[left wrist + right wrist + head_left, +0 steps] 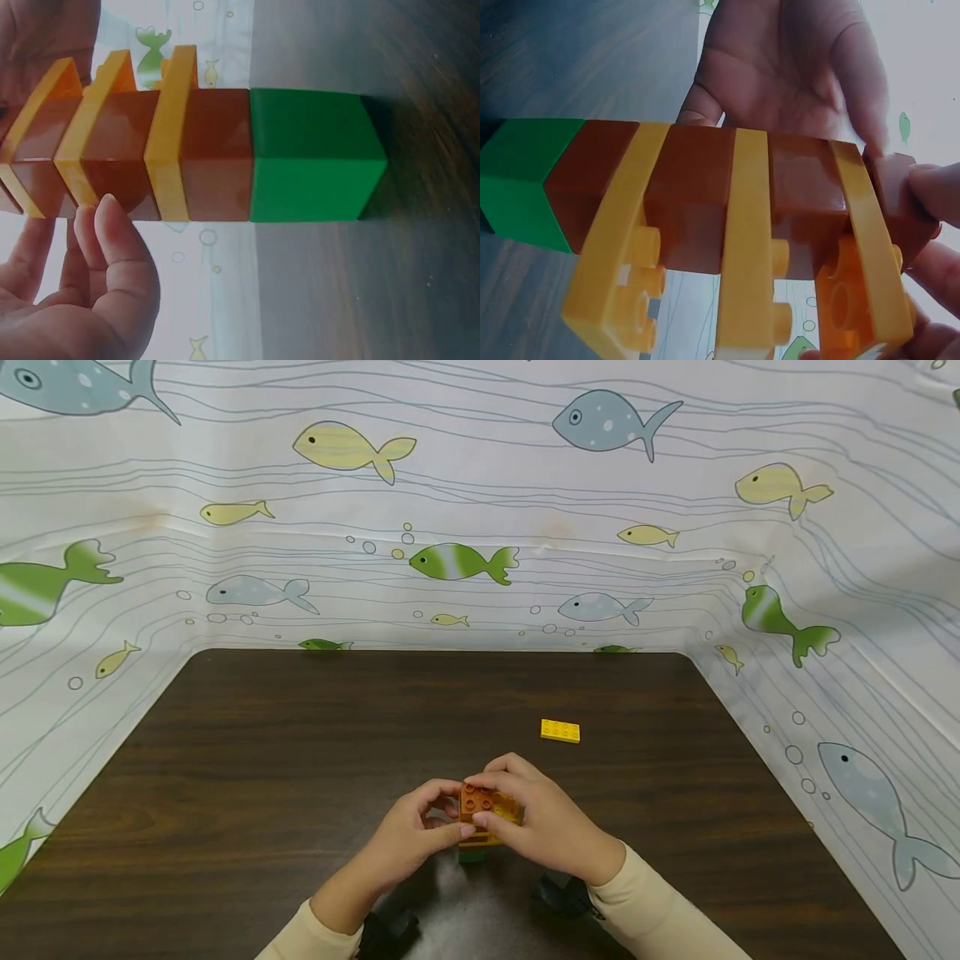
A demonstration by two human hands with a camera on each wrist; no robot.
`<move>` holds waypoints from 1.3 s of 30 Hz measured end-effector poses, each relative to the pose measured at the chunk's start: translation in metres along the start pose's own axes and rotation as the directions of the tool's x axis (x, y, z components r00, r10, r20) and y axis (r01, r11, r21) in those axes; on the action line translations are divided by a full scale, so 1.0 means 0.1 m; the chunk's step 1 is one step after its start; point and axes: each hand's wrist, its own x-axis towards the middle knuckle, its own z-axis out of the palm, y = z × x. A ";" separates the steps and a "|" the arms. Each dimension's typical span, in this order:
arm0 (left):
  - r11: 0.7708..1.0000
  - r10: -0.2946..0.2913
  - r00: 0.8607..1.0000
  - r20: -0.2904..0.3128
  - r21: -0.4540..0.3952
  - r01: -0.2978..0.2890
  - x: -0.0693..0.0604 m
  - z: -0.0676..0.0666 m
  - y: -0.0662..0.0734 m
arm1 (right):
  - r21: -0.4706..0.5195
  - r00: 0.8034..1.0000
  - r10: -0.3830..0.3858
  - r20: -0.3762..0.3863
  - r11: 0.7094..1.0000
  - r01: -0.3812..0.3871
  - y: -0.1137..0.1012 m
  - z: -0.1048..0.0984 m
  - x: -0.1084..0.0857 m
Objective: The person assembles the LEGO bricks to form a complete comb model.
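Note:
A tower of toy building bricks [476,798] stands upright before me, brown bricks [214,157] alternating with yellow plates [744,225] that stick out toward the right. At its foot, a green brick [315,154] meets the table. My right hand [551,822] pinches the top brown brick [892,187] between thumb and fingers. On the other side, my left hand [408,835] curls round the upper tower, its thumb and fingertips touching the bricks. Part of the upper plates is hidden behind the right hand in the head view.
One loose yellow plate [560,731] lies on the dark wooden table [337,718], beyond the right hand. A white fish-patterned sheet [480,502] rises behind and along both sides. Dark wrist devices [564,895] hang under the wrists.

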 end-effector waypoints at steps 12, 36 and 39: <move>0.996 0.088 0.989 -0.120 0.016 -0.087 0.00 0.04 0.11 | 0.034 1.000 0.010 0.005 0.999 -0.010 0.03 0.01 -0.01; 0.996 0.083 0.993 -0.088 0.021 -0.081 0.01 0.01 0.06 | 0.161 0.999 0.027 -0.017 0.987 -0.024 0.10 0.04 -0.02; 0.995 0.099 0.991 -0.086 0.027 -0.097 0.01 0.01 0.05 | 0.175 0.999 0.037 -0.016 0.984 -0.033 0.12 0.05 -0.02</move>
